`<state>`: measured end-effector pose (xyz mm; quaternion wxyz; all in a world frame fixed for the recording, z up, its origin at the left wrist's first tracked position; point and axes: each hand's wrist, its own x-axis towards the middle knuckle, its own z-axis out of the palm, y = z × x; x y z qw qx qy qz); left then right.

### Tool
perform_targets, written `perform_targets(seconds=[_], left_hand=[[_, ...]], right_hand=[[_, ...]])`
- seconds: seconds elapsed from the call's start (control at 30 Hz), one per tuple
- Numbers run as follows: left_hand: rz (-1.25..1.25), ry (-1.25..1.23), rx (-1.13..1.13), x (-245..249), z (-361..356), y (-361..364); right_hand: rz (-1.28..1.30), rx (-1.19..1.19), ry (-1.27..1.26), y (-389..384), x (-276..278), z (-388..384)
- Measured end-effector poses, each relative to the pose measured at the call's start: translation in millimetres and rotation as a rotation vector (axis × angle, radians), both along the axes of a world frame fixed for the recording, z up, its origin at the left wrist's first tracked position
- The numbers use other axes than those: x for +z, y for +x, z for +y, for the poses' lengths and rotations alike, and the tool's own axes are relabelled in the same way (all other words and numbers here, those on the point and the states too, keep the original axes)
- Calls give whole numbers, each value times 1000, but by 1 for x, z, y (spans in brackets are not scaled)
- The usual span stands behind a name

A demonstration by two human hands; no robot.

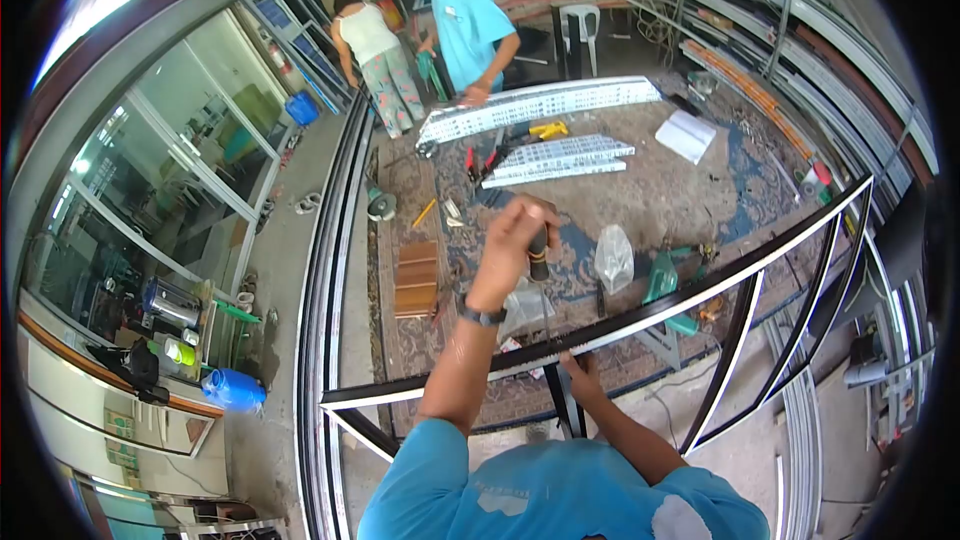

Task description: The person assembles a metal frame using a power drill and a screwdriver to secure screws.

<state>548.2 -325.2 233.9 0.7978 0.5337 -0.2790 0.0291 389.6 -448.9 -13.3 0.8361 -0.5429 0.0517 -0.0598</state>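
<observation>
My left hand (522, 232), with a dark band on its wrist, is closed around the dark handle of a screwdriver (539, 268). Its thin shaft points down to the long black-and-white metal frame (655, 311) in front of my body; whether the tip sits in a screw is too small to tell. Below that spot, my right hand (581, 380) grips the frame where a dark upright bar (563, 402) meets the long rail. Some of its fingers are hidden by the metal. The frame slants up toward the right, with several crossbars.
Beyond the frame, a carpet-covered table holds a clear plastic bag (614, 260), wrapped metal profiles (560, 158), red-handled pliers (472, 166), brown panels (416, 280) and paper (686, 136). A co-worker (468, 35) stands across the table; another person (372, 55) bends behind. Long profiles (335, 200) run along the left.
</observation>
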Motion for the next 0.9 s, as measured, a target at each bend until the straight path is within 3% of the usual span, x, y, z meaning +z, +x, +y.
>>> perform_targets(seconds=[0.03, 0.07, 0.1, 0.13, 0.17, 0.23, 0.3, 0.4, 0.5, 0.53, 0.63, 0.67, 0.77, 0.8, 0.9], left_hand=[[-120, 280, 319, 4, -4, -7], [-29, 208, 287, 6, -4, -14], [-2, 1, 3, 2, 3, -8], [69, -220, -269, -9, 16, 1], [292, -550, -568, -32, 28, 14], [362, -586, -652, -24, 30, 20], [181, -21, 125, 15, -2, -9], [-112, 234, 295, 4, 8, -9], [78, -582, -911, -20, 24, 26], [26, -658, -1100, -12, 21, 32], [106, -48, -32, -1, 17, 2], [-163, 299, 199, 4, 19, -3], [71, -46, 52, -2, 14, -7], [126, -345, -405, -8, 23, 5], [188, -588, -668, -24, 33, 26]], right_hand=[[-1, -2, -3, -1, 2, 0], [-52, 58, -17, 4, -18, -4], [-14, -90, -54, 4, -45, 3], [131, 28, -37, 2, -47, -2], [171, 36, 19, -2, -39, -1], [80, -12, 58, 0, -38, 2], [37, 27, -39, 2, -24, -4], [33, -3, -64, 3, 8, -1], [11, -29, -63, 1, 12, 1], [-7, -40, -48, 0, 14, 3], [57, -19, -176, 3, -19, -6], [47, -11, -156, 1, -15, -4], [35, 0, -106, -4, 8, -1], [40, -9, -93, -5, 19, 1], [42, -14, -96, 3, 19, -2]])
